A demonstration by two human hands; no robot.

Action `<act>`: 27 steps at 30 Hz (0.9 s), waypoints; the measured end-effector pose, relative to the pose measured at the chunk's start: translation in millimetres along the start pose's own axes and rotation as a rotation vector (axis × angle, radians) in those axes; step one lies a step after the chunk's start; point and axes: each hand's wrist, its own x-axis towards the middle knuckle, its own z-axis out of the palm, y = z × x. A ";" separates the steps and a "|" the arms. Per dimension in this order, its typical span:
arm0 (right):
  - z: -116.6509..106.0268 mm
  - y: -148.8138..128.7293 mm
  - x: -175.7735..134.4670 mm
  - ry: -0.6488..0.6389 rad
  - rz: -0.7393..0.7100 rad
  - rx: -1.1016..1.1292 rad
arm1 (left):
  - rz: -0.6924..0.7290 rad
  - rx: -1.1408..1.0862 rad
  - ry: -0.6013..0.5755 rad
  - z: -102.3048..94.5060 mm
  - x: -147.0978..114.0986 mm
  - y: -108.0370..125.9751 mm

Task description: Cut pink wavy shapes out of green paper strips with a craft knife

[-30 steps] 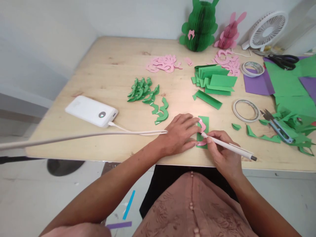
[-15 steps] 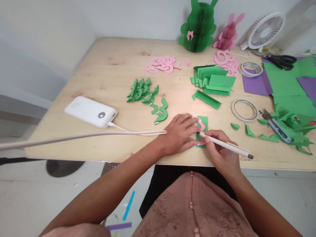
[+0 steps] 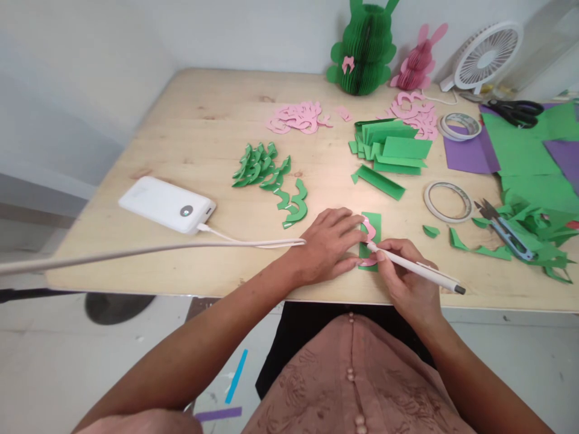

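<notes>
My right hand (image 3: 409, 277) is closed around a white pen (image 3: 420, 270), its tip down at a pink curved paper cutout (image 3: 369, 229). The cutout lies on a small green paper rectangle (image 3: 374, 218) near the table's front edge. With fingers spread, my left hand (image 3: 328, 244) presses the cutout and the green paper flat; part of both is hidden under the fingers. To the left of that hand are wavy green paper cutouts (image 3: 296, 208), several more heaped behind them. Folded green paper pieces (image 3: 393, 147) lie beyond my hands.
A white power bank (image 3: 165, 204) with a cable (image 3: 149, 252) sits left. Tape rolls (image 3: 449, 202), a blue-handled cutting tool (image 3: 506, 232) and green scraps (image 3: 482, 250) are right. Black scissors (image 3: 515, 111), a fan (image 3: 486, 57), a green paper figure (image 3: 366, 51) and pink cutouts (image 3: 301, 117) are behind.
The pen has shifted very slightly in my right hand, its rear end a touch lower and further right. My left hand stays in place.
</notes>
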 end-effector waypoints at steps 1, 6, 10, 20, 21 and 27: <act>-0.1 -0.1 -0.1 -0.001 0.001 0.005 | -0.002 0.000 -0.001 0.2 -0.1 -0.1; -0.1 1.1 -1.6 -0.002 0.018 0.016 | 0.001 0.008 0.003 1.3 -0.2 -0.9; 0.0 1.8 -2.2 0.001 0.019 0.017 | 0.005 0.011 0.007 1.3 -0.2 -0.9; -1.0 0.5 -2.6 0.022 0.011 -0.041 | 0.006 0.001 0.009 0.5 -0.1 -0.1; -1.1 0.4 -2.6 0.023 0.011 -0.045 | 0.005 0.002 0.007 0.5 -0.1 -0.1; -1.2 0.2 -3.1 0.037 0.008 -0.040 | -0.002 -0.001 0.000 -0.3 0.2 0.2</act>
